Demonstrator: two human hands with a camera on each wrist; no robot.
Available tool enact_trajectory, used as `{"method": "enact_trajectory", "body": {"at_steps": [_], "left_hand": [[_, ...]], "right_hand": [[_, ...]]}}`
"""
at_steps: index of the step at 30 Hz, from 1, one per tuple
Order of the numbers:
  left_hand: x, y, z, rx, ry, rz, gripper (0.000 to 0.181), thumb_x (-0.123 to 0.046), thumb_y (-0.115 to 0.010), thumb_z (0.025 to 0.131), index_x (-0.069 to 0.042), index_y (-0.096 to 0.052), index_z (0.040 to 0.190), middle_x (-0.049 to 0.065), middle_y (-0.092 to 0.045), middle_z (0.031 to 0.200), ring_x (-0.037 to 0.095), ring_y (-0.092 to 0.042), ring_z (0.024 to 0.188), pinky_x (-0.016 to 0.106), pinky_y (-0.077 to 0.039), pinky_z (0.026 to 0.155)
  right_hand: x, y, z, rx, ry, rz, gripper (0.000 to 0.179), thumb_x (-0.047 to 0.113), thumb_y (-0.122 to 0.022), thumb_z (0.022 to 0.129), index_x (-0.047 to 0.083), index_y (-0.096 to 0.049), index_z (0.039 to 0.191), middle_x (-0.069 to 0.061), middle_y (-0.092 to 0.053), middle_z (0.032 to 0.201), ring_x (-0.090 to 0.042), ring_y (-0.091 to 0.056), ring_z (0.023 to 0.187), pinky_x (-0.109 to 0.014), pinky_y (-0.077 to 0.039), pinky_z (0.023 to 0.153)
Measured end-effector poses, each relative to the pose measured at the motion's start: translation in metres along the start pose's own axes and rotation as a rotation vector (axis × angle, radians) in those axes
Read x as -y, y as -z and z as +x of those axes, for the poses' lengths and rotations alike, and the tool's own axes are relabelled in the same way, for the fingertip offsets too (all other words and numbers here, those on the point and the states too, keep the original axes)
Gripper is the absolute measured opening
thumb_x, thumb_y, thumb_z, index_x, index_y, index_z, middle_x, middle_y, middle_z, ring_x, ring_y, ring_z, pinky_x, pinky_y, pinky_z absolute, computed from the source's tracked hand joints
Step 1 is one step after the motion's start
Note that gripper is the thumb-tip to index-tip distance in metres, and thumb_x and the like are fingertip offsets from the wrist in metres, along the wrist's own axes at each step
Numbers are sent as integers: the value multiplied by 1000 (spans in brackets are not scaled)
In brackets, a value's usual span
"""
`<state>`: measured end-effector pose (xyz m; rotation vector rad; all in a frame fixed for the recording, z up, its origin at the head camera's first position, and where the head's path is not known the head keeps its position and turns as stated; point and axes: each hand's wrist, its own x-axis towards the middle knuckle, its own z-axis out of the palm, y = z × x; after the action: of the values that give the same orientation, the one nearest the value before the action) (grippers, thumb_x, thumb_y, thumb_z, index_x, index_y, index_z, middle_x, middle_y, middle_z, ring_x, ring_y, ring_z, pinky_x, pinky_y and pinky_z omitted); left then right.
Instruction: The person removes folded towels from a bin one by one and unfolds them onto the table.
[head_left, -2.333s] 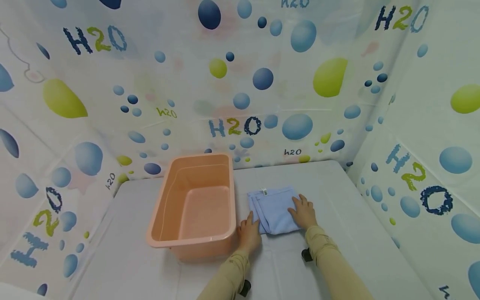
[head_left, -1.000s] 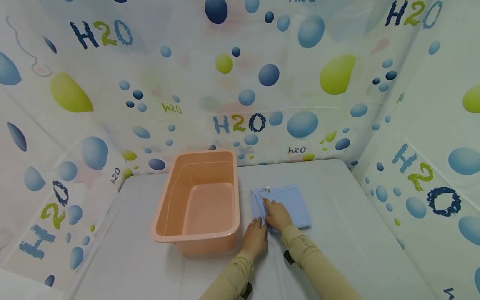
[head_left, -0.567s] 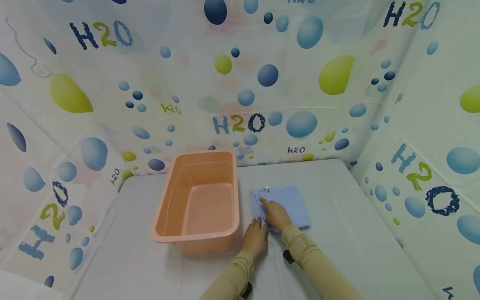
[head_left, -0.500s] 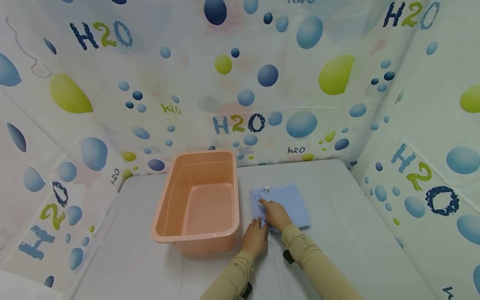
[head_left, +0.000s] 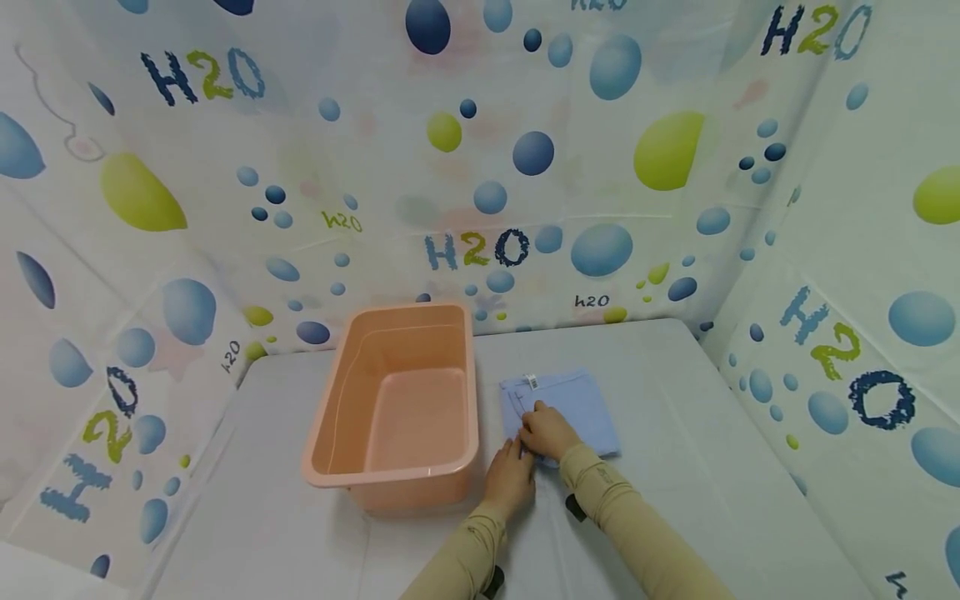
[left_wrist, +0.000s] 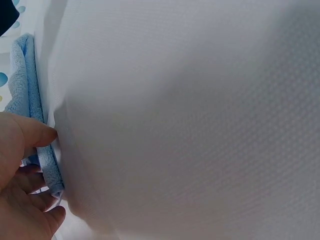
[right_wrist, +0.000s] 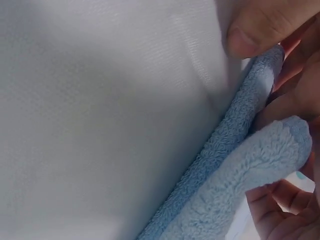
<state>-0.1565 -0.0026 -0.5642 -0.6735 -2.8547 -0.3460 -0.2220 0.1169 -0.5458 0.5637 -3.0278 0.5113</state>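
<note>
A folded light-blue terry towel [head_left: 581,408] lies on the table to the right of the basin. My left hand [head_left: 510,479] rests at the towel's near left corner with its fingers reaching forward; in the left wrist view its thumb [left_wrist: 37,132] lies along the towel's thick folded edge [left_wrist: 32,100]. My right hand [head_left: 550,432] lies over the towel's near left part, with bent fingers. Seen from the right wrist, the thumb [right_wrist: 255,30] and fingers pinch a layer at the towel's end [right_wrist: 267,60], while another fold [right_wrist: 260,160] bulges beside them.
A deep peach-coloured plastic basin [head_left: 318,433] stands on the white-covered table [head_left: 675,500], immediately left of my left hand. A white sheet [head_left: 390,183] printed with bubbles and H2O lettering hangs around the back and sides.
The right hand has moved from the towel's right edge to its left part; its index finger has since drawn in from pointing. The left hand has advanced slightly onto the near left corner.
</note>
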Motion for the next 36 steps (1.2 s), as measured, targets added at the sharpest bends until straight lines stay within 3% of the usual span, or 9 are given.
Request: {"method": "enact_trajectory", "body": {"at_steps": [5,10,14,17,20,24,28,36], "left_hand": [[1,-3,0,3,4,-24,33,-10,-64,74,-4,-66,106,21,-60,122,35,-56,114,45,-47,93],[1,-4,0,1,8,-36,37,-10,-63,75,-8,-66,112,21,-59,122,36,-56,115,45,-47,93],[1,-5,-1,-21,7,-51,39,-9,-62,76,-10,-65,115,22,-60,121,37,-57,114,45,-47,92],[1,-5,-1,-20,11,-61,38,-8,-61,77,-9,-65,115,22,-60,122,37,-56,114,45,-47,93],[1,-4,-1,-3,18,-70,39,-8,-61,77,-9,-64,116,22,-59,123,37,-55,115,45,-47,94],[-1,-1,0,29,38,-93,39,-8,-60,79,-10,-64,118,22,-58,125,37,-54,118,45,-47,94],[-3,3,1,64,58,-121,40,-8,-61,80,-10,-63,119,21,-56,128,37,-52,120,46,-46,94],[-4,5,2,106,90,-146,40,-9,-60,82,-11,-61,122,22,-54,131,38,-50,123,49,-44,95]], "right_hand": [[2,3,1,17,-27,-7,5,6,-63,81,3,-67,82,-11,-56,80,-22,-54,65,-35,-47,61],[-1,10,6,24,-41,-25,13,4,-59,84,1,-71,89,-16,-66,86,-29,-62,79,-40,-51,74],[-7,19,8,-17,-25,-58,14,4,-59,84,0,-71,77,-12,-67,74,-26,-62,72,-38,-50,68],[-9,30,8,-38,-26,-61,16,3,-58,84,0,-72,79,-13,-65,73,-25,-59,68,-37,-48,63],[-12,43,7,-26,-84,-23,18,3,-57,84,-1,-73,91,-14,-66,85,-24,-62,73,-36,-51,67],[-18,59,5,51,-156,-13,26,2,-57,83,1,-69,107,-13,-64,104,-23,-63,82,-33,-53,71],[-29,74,3,91,-153,-28,31,-1,-55,84,1,-66,113,-15,-61,112,-25,-63,90,-34,-53,73],[-54,102,-1,63,-157,26,41,-6,-52,79,-1,-62,119,-20,-58,119,-32,-59,105,-41,-50,84]]}}
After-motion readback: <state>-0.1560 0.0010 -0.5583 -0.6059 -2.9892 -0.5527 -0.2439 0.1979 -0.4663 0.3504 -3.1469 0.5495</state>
